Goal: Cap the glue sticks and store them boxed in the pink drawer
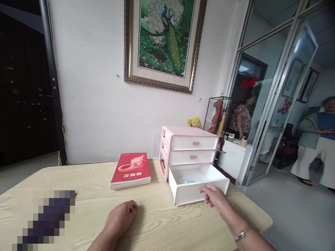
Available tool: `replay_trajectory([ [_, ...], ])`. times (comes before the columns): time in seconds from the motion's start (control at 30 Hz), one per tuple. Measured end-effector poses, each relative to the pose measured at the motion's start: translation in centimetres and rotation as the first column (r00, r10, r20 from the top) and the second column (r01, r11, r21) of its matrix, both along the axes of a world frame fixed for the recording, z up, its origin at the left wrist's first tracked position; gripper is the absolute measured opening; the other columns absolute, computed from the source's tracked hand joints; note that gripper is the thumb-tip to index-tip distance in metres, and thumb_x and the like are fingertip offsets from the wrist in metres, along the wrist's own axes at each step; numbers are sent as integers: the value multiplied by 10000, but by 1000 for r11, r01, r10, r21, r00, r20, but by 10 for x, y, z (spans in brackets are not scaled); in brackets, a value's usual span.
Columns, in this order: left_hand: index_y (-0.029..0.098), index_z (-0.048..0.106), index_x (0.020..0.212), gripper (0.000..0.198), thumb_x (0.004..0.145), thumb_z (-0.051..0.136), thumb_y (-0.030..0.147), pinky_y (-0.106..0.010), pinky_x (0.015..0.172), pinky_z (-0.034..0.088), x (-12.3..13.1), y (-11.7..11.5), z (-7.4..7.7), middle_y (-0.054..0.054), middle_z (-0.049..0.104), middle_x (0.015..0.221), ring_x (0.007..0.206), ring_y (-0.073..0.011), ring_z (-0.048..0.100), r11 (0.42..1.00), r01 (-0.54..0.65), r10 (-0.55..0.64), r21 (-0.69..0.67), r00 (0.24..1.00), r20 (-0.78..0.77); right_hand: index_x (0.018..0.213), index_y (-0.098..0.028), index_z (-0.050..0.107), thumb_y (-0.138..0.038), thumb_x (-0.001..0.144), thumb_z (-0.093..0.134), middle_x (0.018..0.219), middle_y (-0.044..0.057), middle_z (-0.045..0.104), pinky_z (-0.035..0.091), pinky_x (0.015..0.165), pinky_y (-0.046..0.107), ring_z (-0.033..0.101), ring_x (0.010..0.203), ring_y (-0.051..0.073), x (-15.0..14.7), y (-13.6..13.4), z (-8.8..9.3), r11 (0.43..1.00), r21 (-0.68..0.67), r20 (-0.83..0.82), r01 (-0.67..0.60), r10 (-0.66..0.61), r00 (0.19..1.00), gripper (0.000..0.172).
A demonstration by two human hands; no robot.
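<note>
A pink desktop drawer unit [188,130] with white drawers stands on the wooden table. Its bottom drawer [188,195] is pulled far out, while the two drawers above are closed. My right hand [216,197] has its fingers closed on the small pink handle [201,190] of that bottom drawer. Inside the drawer lies a small green-and-white item [190,181], too small to name. My left hand [121,216] rests on the table as a loose fist, with nothing seen in it. Beyond it is a stack of books with a red cover [133,169] on top.
A blurred dark object [47,219] lies at the table's left [86,198]. Behind the drawer unit are a yellow packet [195,122] and a glass display case [218,116]. Two people stand at the right, one behind glass and one near the open glass door [290,83].
</note>
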State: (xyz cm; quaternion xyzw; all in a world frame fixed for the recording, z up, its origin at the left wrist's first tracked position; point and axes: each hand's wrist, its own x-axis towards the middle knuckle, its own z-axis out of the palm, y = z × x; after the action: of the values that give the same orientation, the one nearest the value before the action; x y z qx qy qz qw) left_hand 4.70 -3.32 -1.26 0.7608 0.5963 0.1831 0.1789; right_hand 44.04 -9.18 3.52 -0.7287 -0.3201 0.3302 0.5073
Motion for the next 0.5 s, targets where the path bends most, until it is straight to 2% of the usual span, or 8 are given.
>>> replay_trajectory([
  [0.03, 287, 708, 910, 284, 834, 438, 237, -281, 677, 394, 0, 0, 0, -19, 754, 908, 865, -230, 673, 1000, -1, 1, -3, 1000, 1, 719, -199, 605, -309, 778, 646, 488, -19, 549, 356, 431, 223, 564, 471, 152, 3, 2, 11, 999, 36, 74, -14, 12, 997, 132],
  [0.1, 292, 709, 910, 273, 833, 451, 245, -279, 669, 394, 0, 0, 1, -17, 754, 905, 857, -230, 673, 1000, -8, 8, -9, 1000, -1, 757, -210, 653, -291, 732, 688, 605, -3, 630, 415, 501, 239, 624, 599, 184, 6, 9, 33, 987, 111, 313, -119, 79, 947, 91],
  [0.17, 293, 710, 909, 266, 835, 457, 253, -276, 663, 392, 0, 1, 1, -17, 753, 903, 850, -229, 672, 1000, -19, 19, -15, 1000, -6, 834, -227, 704, -237, 664, 733, 779, 15, 694, 481, 627, 256, 654, 780, 218, 6, 21, 52, 969, 103, 450, -226, 157, 879, 172],
  [0.23, 294, 709, 905, 267, 842, 453, 259, -274, 659, 390, 0, 1, 1, -15, 752, 901, 845, -227, 671, 1000, -25, 25, -18, 1000, -4, 844, -232, 731, -139, 554, 786, 913, 23, 714, 498, 772, 272, 645, 934, 239, 5, 39, 64, 955, 33, 448, -295, 249, 858, 309],
  [0.3, 297, 708, 897, 269, 844, 447, 259, -272, 658, 390, -1, 1, 1, -11, 751, 895, 844, -225, 670, 999, -25, 25, -21, 1000, 9, 785, -222, 735, -57, 440, 815, 939, 29, 721, 502, 828, 295, 646, 966, 254, 4, 60, 69, 949, -35, 402, -312, 299, 865, 391],
  [0.4, 299, 707, 879, 266, 833, 450, 248, -270, 660, 390, -2, 1, 1, -5, 748, 883, 841, -223, 669, 1000, -16, 16, -18, 999, 28, 755, -194, 723, -65, 374, 846, 883, 52, 720, 536, 784, 338, 676, 897, 267, 5, 92, 68, 949, -124, 308, -291, 315, 898, 421],
  [0.5, 291, 710, 875, 259, 824, 460, 247, -264, 654, 387, -3, 2, 1, -8, 746, 865, 828, -219, 669, 1000, -17, 18, -20, 999, 38, 864, -182, 716, -208, 434, 871, 919, 82, 710, 565, 695, 346, 697, 832, 250, 6, 119, 60, 966, -104, 207, -239, 256, 944, 458],
])
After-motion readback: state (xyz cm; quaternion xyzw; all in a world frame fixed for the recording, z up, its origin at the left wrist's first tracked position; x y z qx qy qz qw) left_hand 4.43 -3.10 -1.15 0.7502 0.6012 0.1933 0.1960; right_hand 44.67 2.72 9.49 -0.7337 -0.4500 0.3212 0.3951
